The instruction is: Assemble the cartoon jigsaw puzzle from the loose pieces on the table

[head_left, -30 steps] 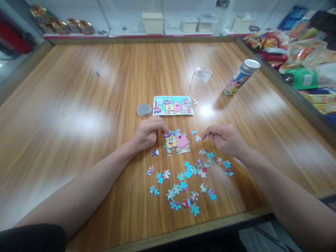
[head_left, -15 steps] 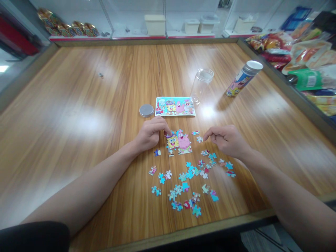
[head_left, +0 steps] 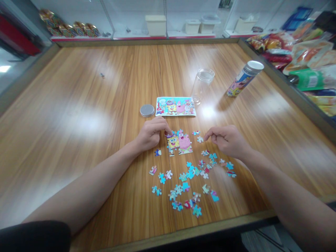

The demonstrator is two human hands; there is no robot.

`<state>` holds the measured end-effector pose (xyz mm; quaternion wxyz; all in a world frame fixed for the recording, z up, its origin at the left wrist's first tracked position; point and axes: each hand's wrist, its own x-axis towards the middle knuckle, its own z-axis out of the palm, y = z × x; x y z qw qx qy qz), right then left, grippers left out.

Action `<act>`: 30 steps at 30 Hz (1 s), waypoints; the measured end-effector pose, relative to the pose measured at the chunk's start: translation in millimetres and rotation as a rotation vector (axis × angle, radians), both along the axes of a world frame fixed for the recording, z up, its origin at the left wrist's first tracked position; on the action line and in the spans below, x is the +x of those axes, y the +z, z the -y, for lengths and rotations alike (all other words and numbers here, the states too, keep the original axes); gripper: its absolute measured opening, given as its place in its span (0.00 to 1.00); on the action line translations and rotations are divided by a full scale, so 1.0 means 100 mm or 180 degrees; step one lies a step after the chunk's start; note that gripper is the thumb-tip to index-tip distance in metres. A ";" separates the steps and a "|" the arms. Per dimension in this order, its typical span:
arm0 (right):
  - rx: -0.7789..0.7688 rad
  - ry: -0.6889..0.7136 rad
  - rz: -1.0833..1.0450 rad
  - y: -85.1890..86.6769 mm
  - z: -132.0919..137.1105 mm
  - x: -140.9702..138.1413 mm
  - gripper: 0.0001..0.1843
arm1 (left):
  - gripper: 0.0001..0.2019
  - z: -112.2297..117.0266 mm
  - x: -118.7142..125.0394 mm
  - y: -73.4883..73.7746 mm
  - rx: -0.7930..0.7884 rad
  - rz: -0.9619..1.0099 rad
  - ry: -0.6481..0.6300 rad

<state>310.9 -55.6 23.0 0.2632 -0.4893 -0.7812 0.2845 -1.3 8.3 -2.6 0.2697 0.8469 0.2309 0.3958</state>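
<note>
My left hand is closed, its fingertips on a purple puzzle piece at the top left corner of a partly joined jigsaw puzzle. The joined part shows a yellow square character beside a pink one. My right hand is curled with the index finger bent forward, just right of a loose pale-blue puzzle piece; nothing shows in its fingers. Another small piece lies slightly farther away. Several loose pieces are scattered on the near side, and a blue-and-white piece lies below my left hand.
Behind the puzzle lies a picture card with a round silver lid at its left. A clear jar and a printed tube stand farther back on the wooden table. Packaged snacks fill the right side.
Both hands hold almost the same places. The whole view has shifted very slightly; no puzzle piece has visibly moved on the table.
</note>
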 end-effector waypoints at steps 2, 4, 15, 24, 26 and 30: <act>0.0004 -0.0019 0.0040 0.00 0.00 0.00 0.19 | 0.22 0.00 0.00 0.00 -0.0002 0.0002 0.0001; 0.0013 -0.0040 0.0067 0.00 0.00 0.00 0.18 | 0.22 0.01 0.00 0.01 -0.0018 -0.0009 -0.0004; 0.0042 0.0003 0.0063 -0.01 0.00 0.00 0.18 | 0.21 0.00 0.00 0.01 0.0013 -0.0027 -0.0007; 0.0032 -0.0008 0.0077 0.00 -0.01 0.00 0.17 | 0.21 0.01 0.01 0.01 -0.0005 -0.0035 0.0002; 0.0040 -0.0001 0.0079 0.00 -0.01 0.00 0.17 | 0.20 0.01 0.00 0.01 -0.0021 -0.0039 0.0006; 0.0038 0.0007 0.0069 0.01 0.00 -0.01 0.17 | 0.21 0.00 0.00 0.00 -0.0025 -0.0058 0.0000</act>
